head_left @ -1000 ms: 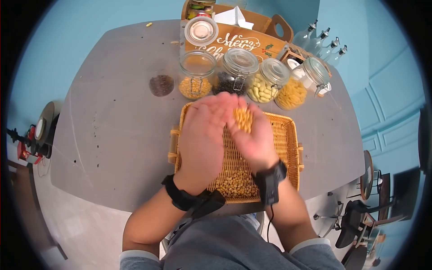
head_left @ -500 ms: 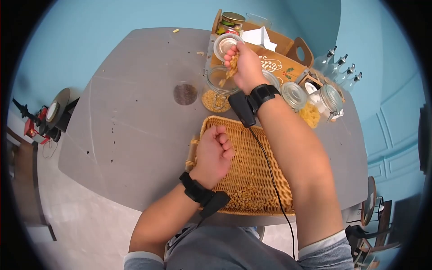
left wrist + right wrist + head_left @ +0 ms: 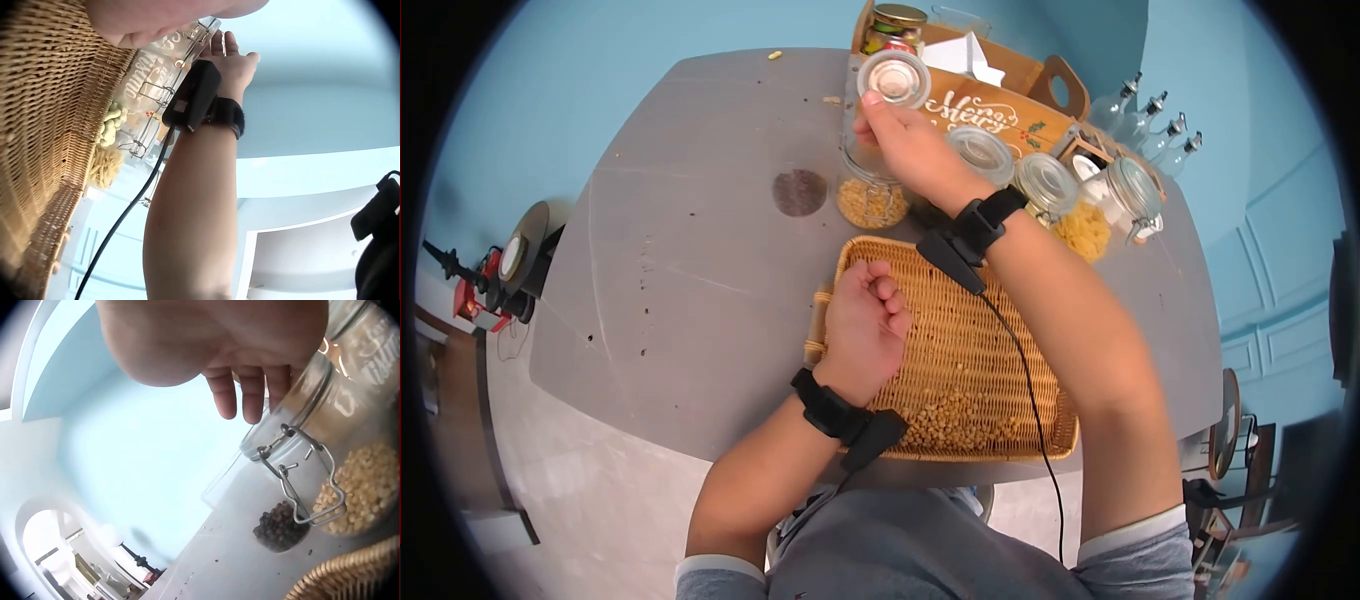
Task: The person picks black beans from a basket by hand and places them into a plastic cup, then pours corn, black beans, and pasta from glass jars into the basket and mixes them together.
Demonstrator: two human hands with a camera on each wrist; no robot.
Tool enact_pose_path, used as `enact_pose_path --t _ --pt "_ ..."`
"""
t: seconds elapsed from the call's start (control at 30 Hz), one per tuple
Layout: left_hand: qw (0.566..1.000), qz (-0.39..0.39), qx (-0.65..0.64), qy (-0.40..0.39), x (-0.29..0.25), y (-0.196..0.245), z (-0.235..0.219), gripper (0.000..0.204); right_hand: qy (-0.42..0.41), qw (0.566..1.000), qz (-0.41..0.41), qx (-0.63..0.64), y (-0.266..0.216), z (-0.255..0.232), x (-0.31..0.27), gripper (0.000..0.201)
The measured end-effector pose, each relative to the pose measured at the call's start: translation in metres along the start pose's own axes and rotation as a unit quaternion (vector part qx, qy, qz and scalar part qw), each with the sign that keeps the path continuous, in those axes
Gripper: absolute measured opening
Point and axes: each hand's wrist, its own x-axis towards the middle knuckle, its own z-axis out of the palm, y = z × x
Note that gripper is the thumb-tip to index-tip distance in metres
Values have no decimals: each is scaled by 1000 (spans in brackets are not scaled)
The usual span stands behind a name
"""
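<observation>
My right hand [image 3: 918, 155] is over the mouth of a clip-top glass jar [image 3: 858, 160] with pale yellow corn kernels [image 3: 362, 490] in its bottom. In the right wrist view its fingers [image 3: 252, 394] hang down at the jar's rim, nothing visible in them. The jar's round lid [image 3: 895, 72] is swung back. Over the left part of a shallow wicker basket [image 3: 960, 335], my left hand [image 3: 865, 335] rests with loosely curled fingers and no visible item. More kernels [image 3: 945, 420] lie along the basket's near side.
Left of the corn jar stands a clear container of dark peppercorn-like grains [image 3: 799, 192]. To the right are more glass jars, including one with yellow pasta [image 3: 1083, 232]. Behind are a wooden crate [image 3: 1040, 125] and several glass bottles [image 3: 1145, 120]. A black cable [image 3: 1025, 350] trails from my right wrist.
My right hand left the basket with kernels, poured them into the jar, and now shows none falling. The left hand parted from it and curled its fingers, staying over the basket.
</observation>
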Motion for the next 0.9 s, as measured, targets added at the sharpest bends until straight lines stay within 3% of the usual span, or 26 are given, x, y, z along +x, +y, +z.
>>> enact_pose_path --t 0.07,0.1,0.17,0.23,0.3,0.43,0.57,0.63,0.67,0.77,0.9 --pt "999 31 15 13 -2 -2 1 21 21 993 -83 -79 -8 -15 -23 41" --pt "1000 22 14 16 -2 -2 0 21 22 994 -74 -82 -16 -24 -40 41" --pt "999 36 11 6 -1 0 0 20 -73 994 -24 -73 -28 -44 -82 22" --pt "999 32 7 8 -3 0 3 20 -177 976 -52 -117 -16 -58 -129 11" --pt "1000 28 5 10 -3 0 3 20 -250 953 -47 -163 16 -66 -166 17" --pt "999 30 6 -13 -3 0 0 20 -279 930 -42 -236 45 -68 -218 23" --pt "999 44 7 -25 0 -1 -4 20 -323 928 -45 -179 31 -56 -243 28" --pt "999 44 7 -25 -1 0 -3 19 -392 901 -7 -183 22 -54 -245 27" --pt "999 42 5 -29 -1 0 -3 19 -409 894 -47 -177 26 -54 -239 29" --pt "998 45 22 -47 3 0 -9 20 -332 918 -66 -208 20 -43 -229 30" --pt "998 38 24 -44 4 0 -10 19 -453 877 -78 -139 15 -42 -241 32"
